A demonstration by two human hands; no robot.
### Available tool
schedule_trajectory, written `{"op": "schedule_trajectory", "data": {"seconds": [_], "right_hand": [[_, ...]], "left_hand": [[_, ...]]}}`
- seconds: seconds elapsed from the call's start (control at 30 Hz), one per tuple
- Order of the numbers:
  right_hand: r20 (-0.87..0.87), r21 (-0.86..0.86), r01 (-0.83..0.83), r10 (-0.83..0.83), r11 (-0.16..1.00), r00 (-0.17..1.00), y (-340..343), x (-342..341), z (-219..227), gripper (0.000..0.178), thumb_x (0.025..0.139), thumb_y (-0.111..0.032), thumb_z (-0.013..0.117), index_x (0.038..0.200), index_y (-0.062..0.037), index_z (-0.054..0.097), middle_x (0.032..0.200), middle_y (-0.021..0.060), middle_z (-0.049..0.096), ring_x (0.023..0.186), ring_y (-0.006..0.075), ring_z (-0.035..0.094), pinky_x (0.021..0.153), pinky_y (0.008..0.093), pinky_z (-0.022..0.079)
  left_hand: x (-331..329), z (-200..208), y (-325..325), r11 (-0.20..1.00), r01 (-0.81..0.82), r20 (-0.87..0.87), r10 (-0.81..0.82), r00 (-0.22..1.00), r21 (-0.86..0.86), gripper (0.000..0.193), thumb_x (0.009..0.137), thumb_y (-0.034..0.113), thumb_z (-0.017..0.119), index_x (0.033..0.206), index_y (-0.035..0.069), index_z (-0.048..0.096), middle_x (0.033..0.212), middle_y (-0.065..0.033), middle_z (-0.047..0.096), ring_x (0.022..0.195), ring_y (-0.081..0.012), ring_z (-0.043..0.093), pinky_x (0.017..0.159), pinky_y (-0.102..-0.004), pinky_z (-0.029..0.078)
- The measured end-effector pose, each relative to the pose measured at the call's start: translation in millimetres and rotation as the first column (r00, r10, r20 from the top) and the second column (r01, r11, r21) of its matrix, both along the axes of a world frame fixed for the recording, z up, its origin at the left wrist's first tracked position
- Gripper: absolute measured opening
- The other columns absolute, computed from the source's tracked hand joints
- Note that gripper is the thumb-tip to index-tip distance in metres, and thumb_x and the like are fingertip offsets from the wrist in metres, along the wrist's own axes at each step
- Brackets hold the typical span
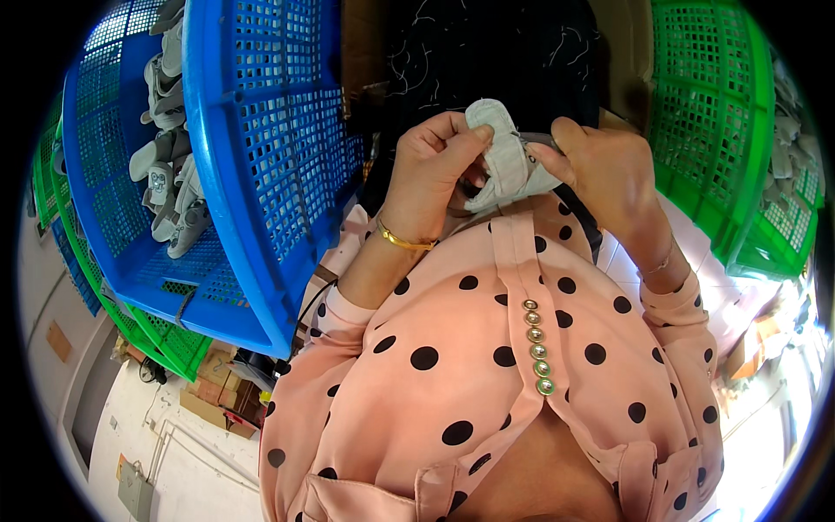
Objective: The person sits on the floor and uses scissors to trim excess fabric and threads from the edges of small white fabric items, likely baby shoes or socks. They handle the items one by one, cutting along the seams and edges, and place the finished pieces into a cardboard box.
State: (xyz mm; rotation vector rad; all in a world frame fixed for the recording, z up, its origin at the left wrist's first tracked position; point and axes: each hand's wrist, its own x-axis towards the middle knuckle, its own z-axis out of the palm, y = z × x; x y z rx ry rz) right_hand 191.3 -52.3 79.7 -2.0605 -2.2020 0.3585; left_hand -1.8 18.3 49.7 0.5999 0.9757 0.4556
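A pale grey fabric shoe upper (507, 157) is held up between my hands, in front of my body. My left hand (432, 167) pinches its left edge between thumb and fingers. At its right edge, my right hand (611, 170) is closed, with the thumb pressed against the fabric. A thin greyish sliver shows between my right fingers and the upper; whether it is part of the upper or a small tool, I cannot tell. The fingertips behind the fabric are partly hidden.
Close on my left stands a blue plastic crate (204, 165) with several grey shoe uppers (165, 178) in it. A green crate (700, 113) with similar pieces (787, 143) is at the right. Dark cloth (496, 52) strewn with loose threads lies beyond my hands. Cardboard boxes (217, 391) sit behind at left.
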Motion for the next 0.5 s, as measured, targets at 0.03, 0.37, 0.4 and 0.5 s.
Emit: {"op": "schedule_trajectory", "data": {"seconds": [0.03, 0.37, 0.4, 0.5], "right_hand": [[-0.079, -0.018, 0.046, -0.047, 0.999, 0.996, -2.0, 3.1, -5.7, 0.039, 0.089, -0.042, 0.065, 0.073, -0.0073, 0.056, 0.058, 0.0072, 0.059, 0.053, 0.0237, 0.062, 0.045, 0.0337, 0.044], [-0.467, -0.086, 0.213, -0.228, 0.973, 0.854, 4.6, -15.4, -3.5, 0.031, 0.081, -0.029, 0.071, 0.099, -0.0088, 0.057, 0.067, 0.0072, 0.063, 0.061, 0.0247, 0.065, 0.053, 0.0328, 0.048], [-0.466, -0.051, 0.187, -0.189, 0.981, 0.864, 4.7, -16.8, -4.8, 0.030, 0.081, -0.027, 0.071, 0.099, -0.0089, 0.057, 0.068, 0.0075, 0.063, 0.061, 0.0252, 0.065, 0.053, 0.0331, 0.048], [-0.436, -0.113, 0.075, -0.117, 0.991, 0.892, 10.5, -8.8, -4.1, 0.028, 0.080, -0.024, 0.070, 0.098, -0.0081, 0.055, 0.071, 0.0083, 0.065, 0.065, 0.0249, 0.067, 0.055, 0.0340, 0.049]], "left_hand": [[1.0, 1.3, -0.4, 1.000, 0.005, -0.013, -0.004, 1.000, 0.021, 0.016, 0.088, 0.015, 0.069, 0.076, 0.007, 0.063, 0.067, 0.0017, 0.061, 0.056, -0.0036, 0.053, 0.051, -0.0164, 0.042], [5.5, 14.2, -0.4, 0.981, 0.095, -0.137, -0.072, 0.988, 0.169, 0.013, 0.089, 0.014, 0.069, 0.081, 0.004, 0.065, 0.063, 0.0032, 0.059, 0.051, -0.0022, 0.050, 0.046, -0.0159, 0.039], [5.1, 15.9, -1.0, 0.980, 0.103, -0.116, -0.084, 0.990, 0.169, 0.013, 0.089, 0.014, 0.069, 0.082, 0.004, 0.065, 0.063, 0.0034, 0.058, 0.051, -0.0023, 0.050, 0.046, -0.0158, 0.039], [1.7, 13.7, -3.2, 0.976, 0.120, -0.056, -0.112, 0.992, 0.182, 0.016, 0.090, 0.020, 0.071, 0.087, 0.005, 0.066, 0.063, 0.0033, 0.060, 0.051, -0.0038, 0.053, 0.046, -0.0151, 0.040]]}}
